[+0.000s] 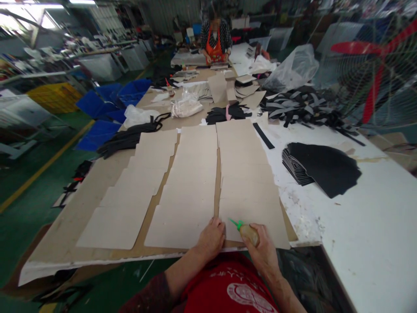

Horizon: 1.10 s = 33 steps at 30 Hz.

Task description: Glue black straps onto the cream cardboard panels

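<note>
In the head view my right hand (263, 250) is wrapped round a squeeze bottle (250, 234) of yellowish content, probably glue, with a green nozzle. Its tip points left, over the nearest panel of the right-hand column of beige cardboard panels (249, 187). My left hand (212, 237) rests at the near edge, by the gap between this column and the middle column of panels (189, 178). Its fingers are curled together, and whether they pinch anything is hidden. Another column of overlapping panels (125, 202) lies to the left.
A stack of black pieces (325, 167) sits on the white tabletop (368, 217) at right. Behind are a black strip (263, 135), a heap of dark strips (302, 104) and plastic bags (293, 67). A fan (379, 56) stands at right. A person in an orange apron (215, 45) works at the far end.
</note>
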{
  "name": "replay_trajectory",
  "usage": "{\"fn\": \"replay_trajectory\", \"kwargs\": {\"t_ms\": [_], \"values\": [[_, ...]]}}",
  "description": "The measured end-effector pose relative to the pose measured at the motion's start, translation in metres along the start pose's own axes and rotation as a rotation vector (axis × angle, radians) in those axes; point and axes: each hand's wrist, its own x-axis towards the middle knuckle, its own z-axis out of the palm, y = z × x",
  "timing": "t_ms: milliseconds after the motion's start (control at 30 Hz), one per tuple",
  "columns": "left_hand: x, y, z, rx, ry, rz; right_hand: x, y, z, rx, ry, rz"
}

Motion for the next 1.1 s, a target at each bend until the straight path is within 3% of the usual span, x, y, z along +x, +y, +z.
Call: {"fn": "replay_trajectory", "kwargs": {"t_ms": [400, 533, 667, 767, 867, 967, 1100], "values": [[0.007, 0.004, -0.001, 0.067, -0.076, -0.037, 0.009, -0.011, -0.014, -0.239, -0.078, -0.04], [0.008, 0.006, -0.005, 0.067, -0.09, -0.05, 0.007, -0.013, -0.02, -0.196, -0.101, -0.012], [0.009, 0.006, -0.007, 0.069, -0.106, -0.066, 0.006, -0.009, -0.013, -0.092, -0.094, 0.025], [0.01, 0.006, -0.007, 0.073, -0.116, -0.078, 0.008, -0.003, 0.0, 0.09, -0.022, 0.086], [0.013, 0.006, -0.007, 0.085, -0.124, -0.107, 0.01, 0.006, 0.004, 0.452, 0.117, 0.324], [0.018, 0.006, -0.006, 0.094, -0.125, -0.128, 0.009, 0.021, -0.01, 0.728, 0.295, 0.529], [0.028, 0.002, -0.004, 0.089, -0.133, -0.112, -0.004, 0.052, -0.045, 0.688, 0.389, 0.555]]}}
